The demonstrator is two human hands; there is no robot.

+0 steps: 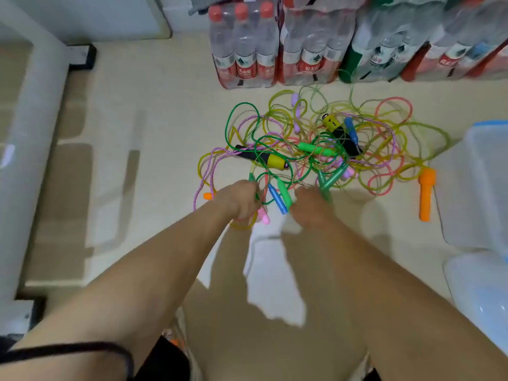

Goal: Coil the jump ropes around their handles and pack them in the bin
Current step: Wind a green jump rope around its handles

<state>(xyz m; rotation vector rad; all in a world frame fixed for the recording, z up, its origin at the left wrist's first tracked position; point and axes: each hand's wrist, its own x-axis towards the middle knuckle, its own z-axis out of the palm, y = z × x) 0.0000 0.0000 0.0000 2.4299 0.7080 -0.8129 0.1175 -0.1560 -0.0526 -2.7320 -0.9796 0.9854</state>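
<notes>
i am looking down at the jump ropes (316, 149), which are lying as one loose knot of coloured cords and handles on the floor (154, 111), in front of the packs of water bottles (244, 45). none are coiled yet, and the bin (489, 171) is waiting just to the right of the pile, close enough for packing without shifting. both hands are working the near edge, probably because single handles are sticking out there and can be pulled free of the knot. my left hand (242, 199) is curling tight round a bunch of cords, with a pink handle (264, 218) poking out beneath it. my right hand (310, 207) is blurring; it is sitting bunched against a green handle (330, 179), but i cannot tell whether it is actually gripping it. a blue handle (277, 201) is lying between the two hands, and an orange handle (425, 193) is lying apart near the bin.
</notes>
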